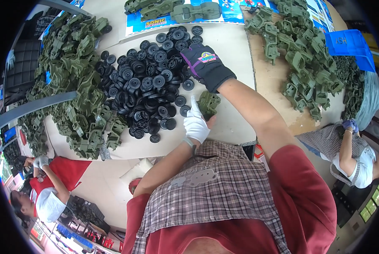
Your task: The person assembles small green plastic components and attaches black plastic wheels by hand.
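Observation:
My left hand [196, 125], in a white glove with a bare thumb, is closed on an olive-green plastic toy vehicle body [209, 104] near the table's front edge. The index finger points up beside the part. Reaching forward, my right hand [204, 63] wears a black and purple glove. It lies at the right rim of a heap of black toy wheels [147, 82], fingers bent down; their tips are hidden, so I cannot tell whether they grip a wheel. A few loose wheels [180, 100] lie between the heap and my left hand.
Green plastic parts [73, 76] are heaped at the left, behind a grey metal bar [37, 109]. More green vehicle bodies [301, 63] cover the right side, near a blue bin [350, 47]. Green bodies [195, 12] rest on printed sheets at the back. Co-workers sit at both sides.

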Tool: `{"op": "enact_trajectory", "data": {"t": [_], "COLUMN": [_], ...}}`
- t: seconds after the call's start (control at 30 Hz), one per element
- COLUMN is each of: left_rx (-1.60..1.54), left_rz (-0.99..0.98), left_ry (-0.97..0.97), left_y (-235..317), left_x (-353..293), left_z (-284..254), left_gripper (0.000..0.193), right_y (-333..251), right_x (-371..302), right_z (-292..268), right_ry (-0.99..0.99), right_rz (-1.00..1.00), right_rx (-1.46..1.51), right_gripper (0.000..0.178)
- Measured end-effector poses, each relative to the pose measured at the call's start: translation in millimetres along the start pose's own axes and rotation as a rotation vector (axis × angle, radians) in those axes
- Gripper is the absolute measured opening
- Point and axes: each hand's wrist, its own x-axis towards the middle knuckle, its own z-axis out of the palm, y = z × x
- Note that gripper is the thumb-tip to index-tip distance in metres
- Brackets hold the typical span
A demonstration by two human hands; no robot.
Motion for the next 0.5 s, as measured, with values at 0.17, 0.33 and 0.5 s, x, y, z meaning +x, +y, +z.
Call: {"op": "enact_trajectory", "data": {"t": [0.17, 0.33, 0.5], "left_rx": [0.043, -0.362, -0.242], "left_rz": [0.161, 0.245, 0.187], "left_ry": [-0.033, -0.220, -0.386], "left_y": [-13, -32, -20], "left_x": [1, 8, 9], "left_z": [-5, -7, 0], "left_gripper": [0.136, 0.122, 0.123], "right_y": [21, 40, 57], "right_x": [-7, -94, -196], "right_z": [8, -23, -10], "right_ry": [0.169, 0.103, 0.026], "right_rz": [-0.117, 0.283, 0.520], "right_rx": [0.210, 1.011, 0.818], "right_gripper": [0.043, 0.037, 0.032]}}
